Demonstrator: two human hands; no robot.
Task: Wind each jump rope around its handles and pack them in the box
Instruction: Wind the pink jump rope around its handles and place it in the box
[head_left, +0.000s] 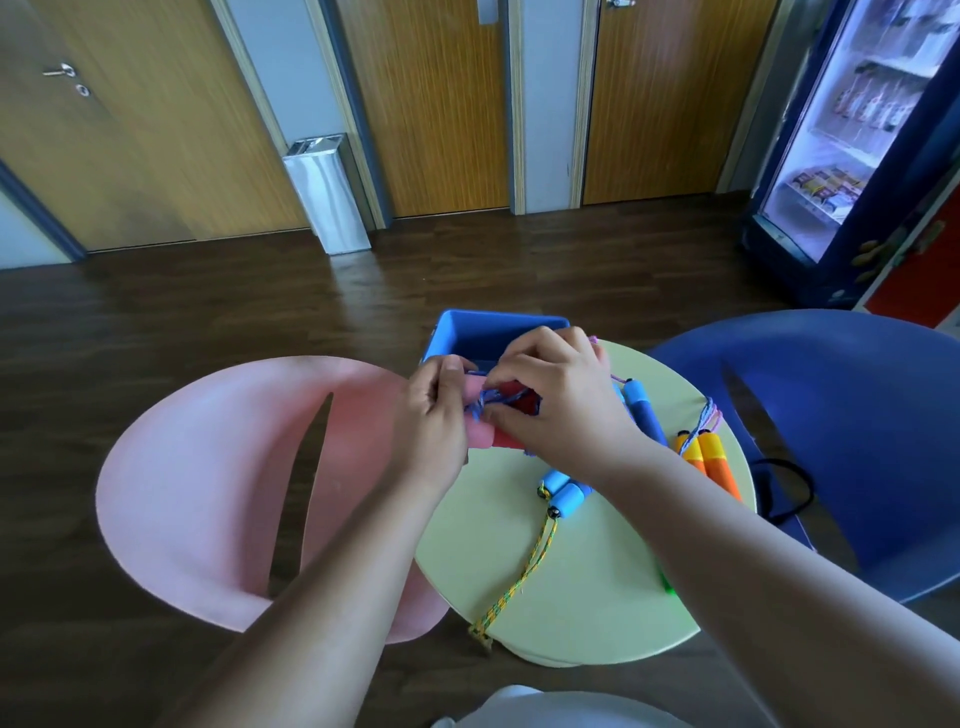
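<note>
Item in hand: the red-handled jump rope (514, 408), held above the far left part of the round table (571, 603), just in front of the box (498, 323).

The left hand (434, 415) grips the paired handles at their pink end, fingers curled round them. The right hand (561, 395) is over the red end and pinches the blue cord (493, 397), which lies bunched across the handles. How many turns are on cannot be told; the hands hide most of the bundle.

Step judged in hand: winding, or securing the last turns, of this rope. The next move calls for the loose end to be tucked so the turns hold, then a short carry forward into the box, whose opening shows blue walls and no contents that can be made out.

Outstanding, all lying on the table with cord unwound:
- Light-blue-handled rope (563, 491), its yellow-green cord (524, 571) trailing over the near edge.
- A dark-blue handle (644, 415) under the right wrist.
- Orange-handled rope (711, 462) at the right edge.

Surroundings: a pink chair (208, 493) on the left and a blue chair (857, 415) on the right, the latter bearing a black strap (789, 488).

Obstruction: none to the box itself. The trailing cord could snag or slip off the table edge.
</note>
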